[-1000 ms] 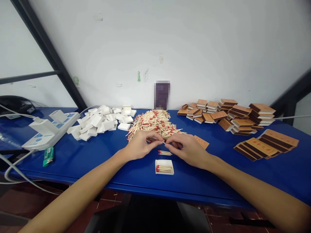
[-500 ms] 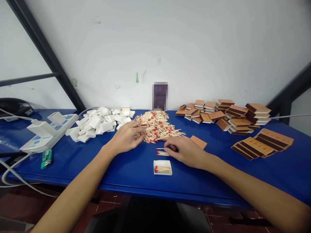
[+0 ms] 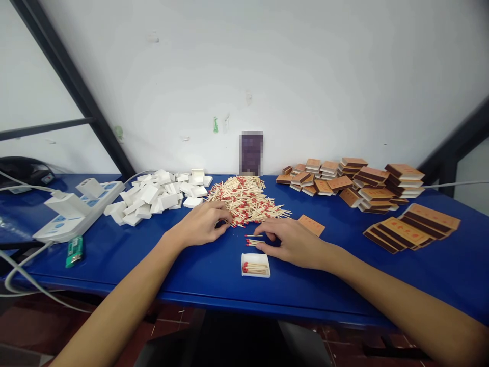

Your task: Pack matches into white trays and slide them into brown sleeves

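**Condition.** The hands are apart. We find the left hand (image 3: 202, 224) at the near edge of the pile (image 3: 248, 199) of red-tipped matches, fingers curled against the sticks. We cannot tell whether it grips any. The right hand (image 3: 292, 242) lies low on the bench (image 3: 153, 255), fingers spread and touching a few loose matches (image 3: 254, 239) without closing round them. These lie between the pile and the tray (image 3: 255, 265). The tray sits just in front of them, near the bench edge, with a thin layer of matches inside.

**Hazards, as we judge them.**

1. Scatter. The left fingers press on the foot of the pile. A sideways drag would likely spread sticks toward the white trays (image 3: 160, 196).
2. Tray displaced. The right wrist passes close beside the tray. A brush from it could push the tray off the near edge and spill its contents.
3. Mixed heads. The loose matches lie roughly parallel. A careless pinch could turn one, so that heads point both ways.
4. Friction. Heads rubbed hard against each other, or against the sleeve (image 3: 311, 225) just beyond the right hand, could ignite, with the whole pile close by.
5. Ignition sources. A lighter (image 3: 74, 251) and a power strip (image 3: 76, 209) share the bench, well apart from the pile. We rate them a standing risk.
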`<state>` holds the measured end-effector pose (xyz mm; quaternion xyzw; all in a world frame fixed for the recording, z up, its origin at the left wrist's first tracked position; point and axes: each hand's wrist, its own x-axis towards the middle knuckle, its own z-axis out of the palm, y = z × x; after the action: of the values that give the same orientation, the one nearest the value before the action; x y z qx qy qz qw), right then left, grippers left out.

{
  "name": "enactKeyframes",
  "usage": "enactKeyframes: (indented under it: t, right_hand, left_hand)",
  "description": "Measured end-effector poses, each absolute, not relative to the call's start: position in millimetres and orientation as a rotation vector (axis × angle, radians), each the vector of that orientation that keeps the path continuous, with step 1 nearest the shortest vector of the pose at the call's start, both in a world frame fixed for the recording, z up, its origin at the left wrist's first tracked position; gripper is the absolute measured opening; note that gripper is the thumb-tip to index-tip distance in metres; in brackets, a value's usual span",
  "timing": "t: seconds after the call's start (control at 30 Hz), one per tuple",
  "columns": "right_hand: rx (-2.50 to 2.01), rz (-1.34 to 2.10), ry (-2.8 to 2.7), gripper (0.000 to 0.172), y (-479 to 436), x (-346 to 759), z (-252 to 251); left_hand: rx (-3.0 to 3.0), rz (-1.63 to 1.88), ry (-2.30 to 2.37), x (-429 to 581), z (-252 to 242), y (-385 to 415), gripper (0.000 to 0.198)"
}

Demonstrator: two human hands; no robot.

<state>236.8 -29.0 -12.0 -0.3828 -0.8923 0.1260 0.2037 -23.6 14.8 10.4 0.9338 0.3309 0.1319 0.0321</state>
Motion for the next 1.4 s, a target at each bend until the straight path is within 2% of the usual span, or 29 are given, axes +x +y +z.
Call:
enactKeyframes:
  t: [0.9, 1.2, 1.4]
  right_hand:
    - [-0.94, 0.575, -2.48, 0.014, -31.8, 235.1, -6.0]
    - [-1.007, 0.458, -2.401, 0.013, -27.9, 236.8, -6.0]
    - [-1.035, 0.393, -2.384, 0.015, -27.2, 237.3, -7.9]
  left_hand:
    - [2.851, 0.428, 0.991, -25.1, 6.1, 17.6, 0.012]
    - [2.85, 0.397, 0.95, -18.0, 8.6, 12.2, 0.011]
    - [2.883, 0.422, 1.086, -22.8, 11.9, 13.1, 0.015]
